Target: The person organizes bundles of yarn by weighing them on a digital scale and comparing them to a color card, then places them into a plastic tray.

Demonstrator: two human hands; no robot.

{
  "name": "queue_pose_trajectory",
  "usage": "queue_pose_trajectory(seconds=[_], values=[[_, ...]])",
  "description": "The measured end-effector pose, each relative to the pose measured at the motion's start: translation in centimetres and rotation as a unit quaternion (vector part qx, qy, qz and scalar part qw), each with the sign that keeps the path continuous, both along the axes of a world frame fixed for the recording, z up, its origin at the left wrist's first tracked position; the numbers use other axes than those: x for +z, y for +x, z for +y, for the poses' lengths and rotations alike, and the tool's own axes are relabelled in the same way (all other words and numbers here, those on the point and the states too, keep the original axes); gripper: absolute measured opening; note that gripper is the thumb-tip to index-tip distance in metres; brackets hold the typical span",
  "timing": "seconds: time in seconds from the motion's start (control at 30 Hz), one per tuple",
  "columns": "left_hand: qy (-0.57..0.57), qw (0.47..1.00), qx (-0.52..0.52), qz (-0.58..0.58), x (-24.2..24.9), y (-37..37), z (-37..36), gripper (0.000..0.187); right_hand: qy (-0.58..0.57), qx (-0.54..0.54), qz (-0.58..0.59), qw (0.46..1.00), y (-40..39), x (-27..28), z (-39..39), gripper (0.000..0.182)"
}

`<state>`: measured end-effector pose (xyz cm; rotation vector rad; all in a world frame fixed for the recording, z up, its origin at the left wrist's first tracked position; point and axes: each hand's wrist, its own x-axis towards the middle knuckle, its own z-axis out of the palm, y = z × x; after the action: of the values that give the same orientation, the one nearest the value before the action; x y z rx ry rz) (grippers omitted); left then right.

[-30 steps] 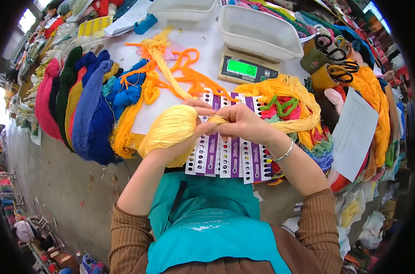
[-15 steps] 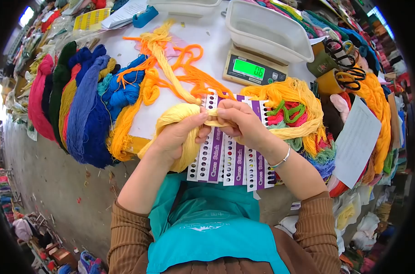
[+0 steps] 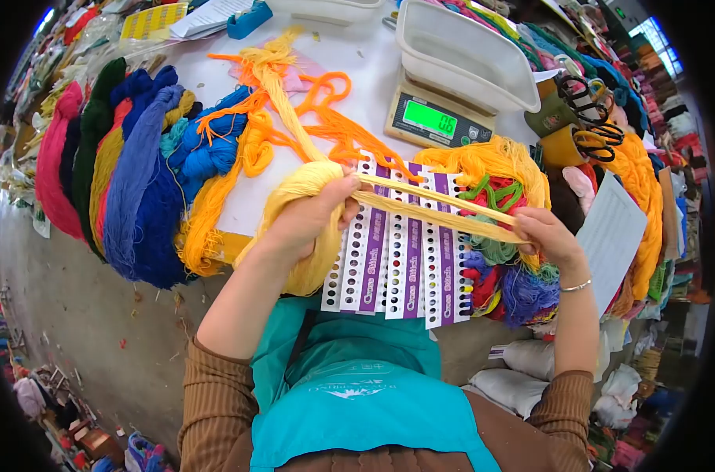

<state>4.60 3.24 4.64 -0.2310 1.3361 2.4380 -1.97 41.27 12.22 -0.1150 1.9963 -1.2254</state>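
A thick pale yellow skein (image 3: pixel 294 189) hangs over my left hand (image 3: pixel 314 216), whose fingers are closed on it. From there a loop of yellow thread (image 3: pixel 436 206) stretches taut to the right, where my right hand (image 3: pixel 546 234) pinches its far end. Beneath the loop lie several white and purple cards marked "Cross Stitch" (image 3: pixel 408 267), with holes along their edges. Orange thread (image 3: pixel 334 130) is spread on the table beyond my hands, and a paler yellow strand runs over it up to the skein.
A digital scale (image 3: pixel 440 114) with a lit green display bears a white plastic tray (image 3: pixel 467 55). Colored skeins (image 3: pixel 137 181) hang at the table's left edge. Scissors (image 3: pixel 597 134) stand in holders at the right, near a paper sheet (image 3: pixel 618 236) and more thread (image 3: pixel 640 204).
My right hand has moved right, away from my left hand, drawing the yellow thread out into a long loop. My left hand has stayed nearly in place.
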Motion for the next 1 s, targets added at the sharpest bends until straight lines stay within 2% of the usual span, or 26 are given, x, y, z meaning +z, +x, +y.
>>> queue_pose_trajectory(seconds=[0.03,0.07,0.1,0.13,0.17,0.23,0.3,0.37,0.43,0.5,0.53,0.57,0.63,0.67,0.7,0.77,0.8,1.0], values=[[-0.065,0.998,0.013,-0.02,0.1,-0.2,0.5,0.017,0.037,-0.001,0.035,0.999,0.0,0.4,1.4,0.03],[-0.109,0.993,-0.041,0.016,-0.2,-0.3,0.2,0.016,0.073,-0.033,0.042,0.996,-0.3,0.2,2.9,0.023],[-0.107,0.993,-0.044,0.016,-0.1,-0.3,0.5,0.016,0.075,-0.036,0.042,0.996,-0.1,0.5,2.7,0.023],[-0.152,0.986,-0.056,0.028,0.0,-0.2,0.8,0.017,0.186,0.003,0.23,0.955,0.3,0.9,1.7,0.019],[-0.198,0.977,-0.068,0.041,0.2,-0.1,1.1,0.018,0.289,0.042,0.404,0.867,0.6,1.3,0.5,0.022],[-0.204,0.975,-0.079,0.044,0.1,0.0,1.1,0.018,0.201,0.051,0.533,0.82,1.2,1.4,-4.1,0.042],[-0.241,0.966,-0.076,0.064,-0.7,0.0,1.1,0.018,0.07,0.095,0.48,0.869,2.1,0.5,-9.4,0.063],[-0.23,0.97,-0.066,0.042,0.1,0.1,1.2,0.019,-0.012,0.164,0.505,0.847,2.5,-1.4,-15.1,0.074],[-0.225,0.974,-0.034,0.025,0.4,0.4,1.5,0.02,-0.078,0.172,0.488,0.852,2.0,-4.6,-19.2,0.077],[-0.275,0.959,-0.014,0.066,-0.8,-0.1,0.9,0.019,-0.025,0.191,0.437,0.879,1.2,-5.7,-20.8,0.074],[-0.32,0.941,0.0,0.107,-1.3,-0.3,0.5,0.018,-0.058,0.146,0.452,0.878,1.0,-6.5,-21.3,0.072],[-0.321,0.941,0.003,0.105,-1.6,-0.4,0.1,0.018,-0.06,0.149,0.451,0.878,0.8,-6.7,-21.2,0.072],[-0.29,0.957,0.005,0.032,-1.2,-0.7,-0.1,0.015,0.053,0.175,0.382,0.906,0.5,-6.3,-20.8,0.07],[-0.272,0.962,0.004,-0.004,-1.2,-0.9,-0.1,0.013,0.014,0.138,0.403,0.905,0.6,-6.5,-20.6,0.055],[-0.27,0.963,0.001,-0.004,-1.4,-1.2,-0.1,0.013,0.017,0.136,0.401,0.906,0.4,-7.2,-20.5,0.055],[-0.153,0.986,-0.002,-0.069,-2.2,-1.7,0.0,0.017,-0.132,0.107,0.507,0.845,-0.1,-8.9,-20.3,0.035],[-0.143,0.988,0.014,-0.065,-2.4,-1.8,0.0,0.015,-0.135,0.084,0.479,0.863,0.2,-8.6,-20.3,0.021],[-0.054,0.996,0.001,-0.064,-2.6,-2.1,-1.1,0.012,-0.122,0.105,0.533,0.831,-0.9,-9.5,-19.8,0.018]])
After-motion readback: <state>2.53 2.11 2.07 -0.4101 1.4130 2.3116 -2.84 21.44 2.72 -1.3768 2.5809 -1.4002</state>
